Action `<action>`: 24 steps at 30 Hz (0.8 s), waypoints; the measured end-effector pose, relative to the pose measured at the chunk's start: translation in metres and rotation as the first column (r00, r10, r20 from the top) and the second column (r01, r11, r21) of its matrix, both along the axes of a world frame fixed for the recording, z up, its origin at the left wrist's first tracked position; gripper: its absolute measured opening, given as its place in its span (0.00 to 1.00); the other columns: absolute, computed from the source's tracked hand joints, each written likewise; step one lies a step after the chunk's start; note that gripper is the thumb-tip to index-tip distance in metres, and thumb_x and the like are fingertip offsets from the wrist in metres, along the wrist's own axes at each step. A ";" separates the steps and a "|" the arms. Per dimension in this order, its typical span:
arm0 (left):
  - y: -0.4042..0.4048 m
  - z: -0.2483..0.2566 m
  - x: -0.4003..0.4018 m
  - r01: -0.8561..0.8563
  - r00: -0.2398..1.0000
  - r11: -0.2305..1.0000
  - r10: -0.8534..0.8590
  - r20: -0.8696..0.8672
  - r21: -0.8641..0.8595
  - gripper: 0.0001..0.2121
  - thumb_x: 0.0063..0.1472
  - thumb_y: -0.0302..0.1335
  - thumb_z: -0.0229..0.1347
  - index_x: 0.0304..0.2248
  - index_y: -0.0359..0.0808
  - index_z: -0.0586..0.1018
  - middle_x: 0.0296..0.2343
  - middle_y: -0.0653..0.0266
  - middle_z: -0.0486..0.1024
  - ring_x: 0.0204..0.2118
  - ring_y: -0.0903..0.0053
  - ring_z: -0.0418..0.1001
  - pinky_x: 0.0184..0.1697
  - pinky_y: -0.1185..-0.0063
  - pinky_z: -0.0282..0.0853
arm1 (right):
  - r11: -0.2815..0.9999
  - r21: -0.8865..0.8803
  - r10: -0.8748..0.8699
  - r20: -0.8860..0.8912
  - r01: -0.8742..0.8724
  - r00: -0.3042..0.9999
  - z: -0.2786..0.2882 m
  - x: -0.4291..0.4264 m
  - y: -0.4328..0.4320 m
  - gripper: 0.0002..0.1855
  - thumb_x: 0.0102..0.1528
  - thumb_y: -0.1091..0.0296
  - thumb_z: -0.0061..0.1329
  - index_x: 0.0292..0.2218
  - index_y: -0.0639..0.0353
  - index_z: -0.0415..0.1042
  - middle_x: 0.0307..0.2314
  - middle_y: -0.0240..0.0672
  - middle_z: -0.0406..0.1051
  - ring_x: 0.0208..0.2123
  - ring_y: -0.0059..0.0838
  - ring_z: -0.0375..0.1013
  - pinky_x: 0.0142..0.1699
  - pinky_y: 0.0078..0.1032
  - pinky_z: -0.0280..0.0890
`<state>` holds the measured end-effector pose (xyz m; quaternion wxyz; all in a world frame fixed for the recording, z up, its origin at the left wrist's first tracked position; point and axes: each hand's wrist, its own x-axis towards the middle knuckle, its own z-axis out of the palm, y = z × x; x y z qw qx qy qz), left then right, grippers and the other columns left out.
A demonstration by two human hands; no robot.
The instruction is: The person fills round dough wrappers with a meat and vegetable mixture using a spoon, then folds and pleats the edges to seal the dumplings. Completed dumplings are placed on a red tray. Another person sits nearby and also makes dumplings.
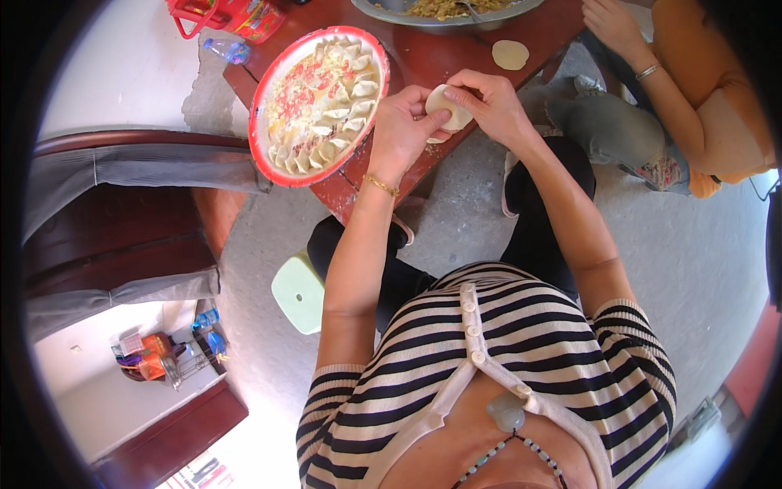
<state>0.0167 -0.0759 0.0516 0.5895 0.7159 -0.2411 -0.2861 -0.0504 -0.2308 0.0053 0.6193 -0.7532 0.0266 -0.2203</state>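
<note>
Between my two hands is a round, flat dough wrapper, held over the near edge of the red wooden table. My left hand grips its lower left side, thumb on top. At its upper right, my right hand pinches the rim between thumb and fingers. Part of another pale dough piece shows just under my left fingers. Left of my hands lies a red-rimmed enamel tray with rows of folded dumplings along its right and lower sides. No filling is visible on the held wrapper.
A metal basin of filling with a spoon stands at the far edge. One wrapper lies at the table's right. Beyond the tray are a plastic bottle and a red container. Another person sits at right; a green stool stands left.
</note>
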 end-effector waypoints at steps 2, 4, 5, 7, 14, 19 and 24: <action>0.003 0.001 -0.002 -0.010 1.000 1.000 0.010 -0.008 -0.019 0.07 0.58 0.16 0.55 0.37 0.23 0.74 0.29 0.56 0.78 0.30 0.76 0.78 0.29 0.81 0.78 | 0.996 -0.050 -0.074 0.022 0.075 0.997 0.004 -0.003 0.000 0.07 0.55 0.71 0.51 0.35 0.65 0.74 0.25 0.39 0.74 0.27 0.25 0.71 0.35 0.24 0.66; 0.004 0.002 -0.003 -0.040 0.998 0.994 0.035 -0.048 -0.104 0.07 0.59 0.17 0.55 0.37 0.23 0.74 0.28 0.57 0.78 0.29 0.77 0.78 0.29 0.81 0.78 | 0.994 -0.056 -0.090 0.043 0.093 0.995 0.008 -0.005 0.002 0.07 0.55 0.71 0.50 0.35 0.64 0.73 0.25 0.41 0.73 0.26 0.29 0.71 0.35 0.24 0.66; 0.006 0.002 -0.005 -0.062 0.998 0.997 0.063 0.022 -0.050 0.07 0.59 0.18 0.55 0.36 0.23 0.74 0.28 0.57 0.78 0.29 0.77 0.78 0.29 0.81 0.78 | 0.993 -0.059 -0.099 0.053 0.102 0.994 0.010 -0.006 0.004 0.07 0.55 0.71 0.50 0.35 0.64 0.73 0.25 0.42 0.73 0.26 0.30 0.72 0.34 0.25 0.66; 0.004 0.004 -0.005 -0.104 0.978 0.994 0.099 0.182 0.020 0.06 0.60 0.19 0.54 0.36 0.23 0.75 0.27 0.58 0.78 0.28 0.78 0.77 0.30 0.81 0.78 | 0.984 -0.171 -0.015 0.134 0.038 0.991 0.019 -0.007 0.004 0.08 0.55 0.71 0.50 0.36 0.64 0.73 0.27 0.44 0.72 0.28 0.43 0.72 0.35 0.28 0.67; 0.011 -0.005 -0.009 -0.151 0.956 0.918 0.041 -0.290 -0.367 0.07 0.64 0.24 0.52 0.37 0.27 0.75 0.32 0.59 0.77 0.32 0.75 0.78 0.33 0.75 0.80 | 0.609 -0.555 -0.309 0.492 0.566 0.814 0.051 0.003 -0.036 0.18 0.47 0.78 0.54 0.42 0.61 0.71 0.32 0.39 0.68 0.34 0.41 0.68 0.38 0.34 0.65; 0.010 -0.007 -0.012 -0.101 0.943 0.913 -0.039 -0.331 -0.395 0.09 0.64 0.25 0.52 0.40 0.27 0.75 0.33 0.58 0.78 0.33 0.74 0.79 0.33 0.76 0.80 | 0.420 -0.818 -0.195 0.341 0.392 0.920 0.054 0.040 -0.085 0.11 0.49 0.68 0.54 0.37 0.53 0.76 0.30 0.31 0.66 0.35 0.37 0.65 0.40 0.37 0.63; 0.012 -0.024 -0.011 -0.082 0.931 0.928 -0.059 -0.359 -0.364 0.09 0.65 0.24 0.50 0.41 0.27 0.75 0.35 0.57 0.77 0.36 0.71 0.78 0.37 0.73 0.79 | 0.681 -0.611 -0.236 0.338 0.404 0.911 0.059 0.073 -0.113 0.07 0.54 0.66 0.49 0.32 0.58 0.76 0.26 0.40 0.71 0.33 0.45 0.70 0.38 0.35 0.64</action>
